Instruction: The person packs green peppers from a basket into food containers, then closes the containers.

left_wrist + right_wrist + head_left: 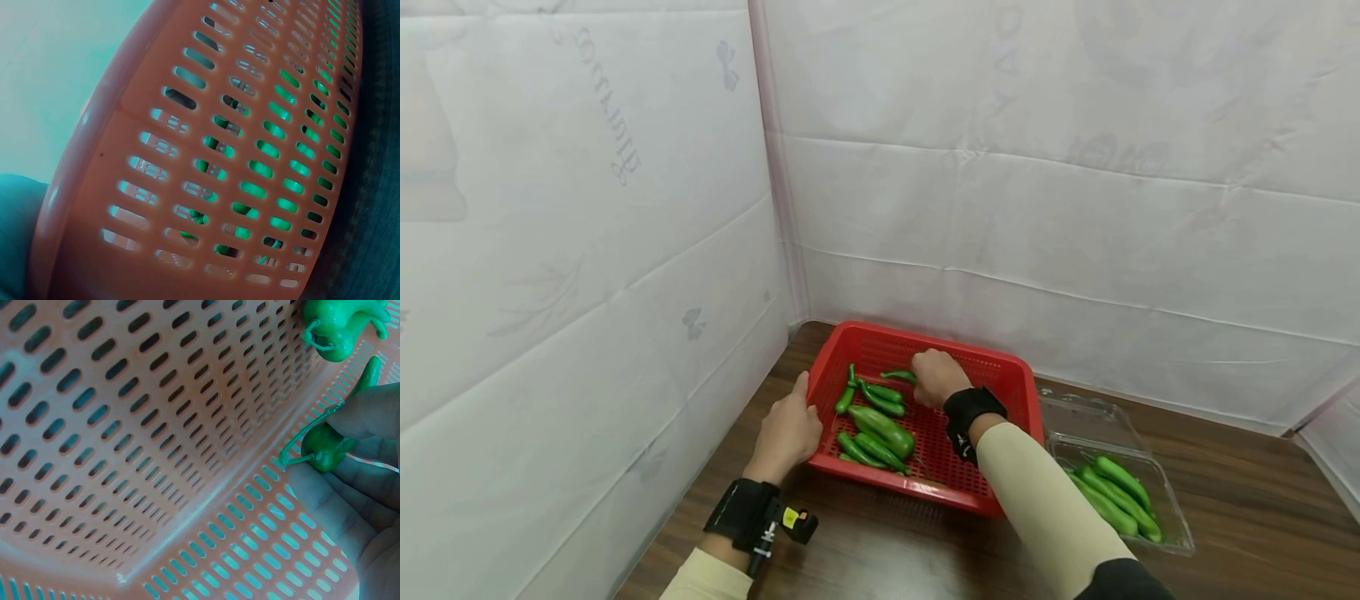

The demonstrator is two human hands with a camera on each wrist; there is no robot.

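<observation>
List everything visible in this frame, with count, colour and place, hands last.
Basket: one, red, perforated, on the table by the back corner.
Peppers in basket: several, exact count unclear, green, mostly at its left side.
Held pepper: one, green, pinched in the fingers inside the basket.
Clear tray: one, transparent, lid open, right of the basket.
Peppers in tray: a few, green.
Table: one, dark wood.
Backdrop: white sheeting behind and to the left.
Left hand: rests on the basket's left rim.
Right hand: inside the basket, pinches the held pepper.
</observation>
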